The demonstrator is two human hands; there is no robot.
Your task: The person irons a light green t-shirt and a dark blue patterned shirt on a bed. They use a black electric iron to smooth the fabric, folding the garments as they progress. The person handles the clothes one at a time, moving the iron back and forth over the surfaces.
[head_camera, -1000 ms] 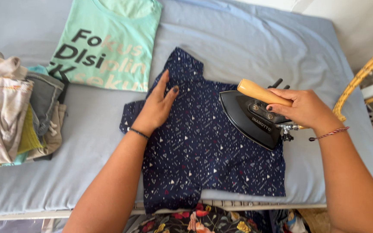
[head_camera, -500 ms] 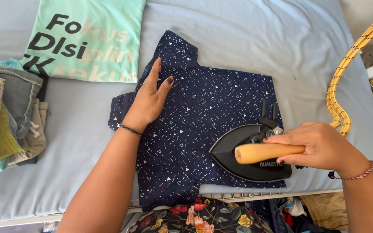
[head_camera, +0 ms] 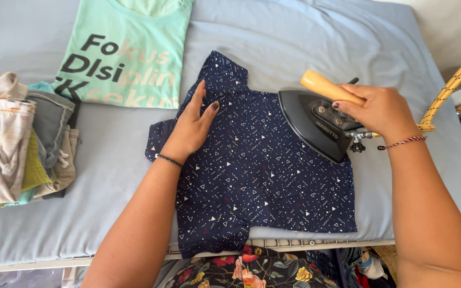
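Observation:
A small navy shirt (head_camera: 262, 181) with tiny triangle and squiggle prints lies flat on the pale blue padded ironing surface (head_camera: 273, 48). My left hand (head_camera: 190, 128) presses flat on the shirt's upper left part, fingers spread, near the collar. My right hand (head_camera: 380, 109) grips the wooden handle of a black clothes iron (head_camera: 316, 122). The iron rests on the shirt's upper right area, its tip pointing left toward the collar side.
A mint green T-shirt (head_camera: 124, 50) with printed letters lies at the top left. A pile of folded clothes (head_camera: 17, 138) sits at the left edge. Yellow cord (head_camera: 454, 80) runs past the right edge. Floral fabric (head_camera: 241, 269) shows below the board's front edge.
The iron has moved from the shirt's lower right up to its upper right, as it was a second ago. My left hand stays pressed near the collar.

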